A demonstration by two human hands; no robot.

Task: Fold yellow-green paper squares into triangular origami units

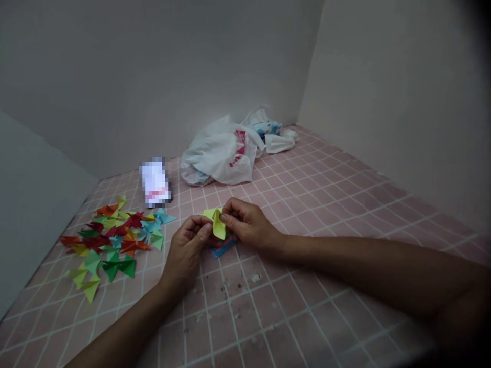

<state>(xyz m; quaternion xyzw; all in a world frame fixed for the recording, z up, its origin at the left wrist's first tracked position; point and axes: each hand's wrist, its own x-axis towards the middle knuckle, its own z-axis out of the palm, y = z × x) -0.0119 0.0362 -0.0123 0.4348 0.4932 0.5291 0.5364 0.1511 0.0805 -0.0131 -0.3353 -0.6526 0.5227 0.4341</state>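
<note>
A small folded piece of yellow paper [219, 226] is held up between both hands near the middle of the view. My left hand [191, 240] pinches its left side between thumb and fingers. From the right, my right hand [247, 223] grips the other side, thumb toward me. Below the hands lies a stack of coloured paper [223, 249], its blue edge showing; the rest is hidden. To the left, folded paper figures [109, 237] in red, orange, yellow, green and blue lie in a loose pile.
Behind the pile lies a phone [155, 181] with a lit, blurred screen. A white plastic bag [222, 153] with red print rests against the back wall, a blue-patterned package [268, 129] beside it. The pink tiled surface [303, 306] has pale specks in front of the hands.
</note>
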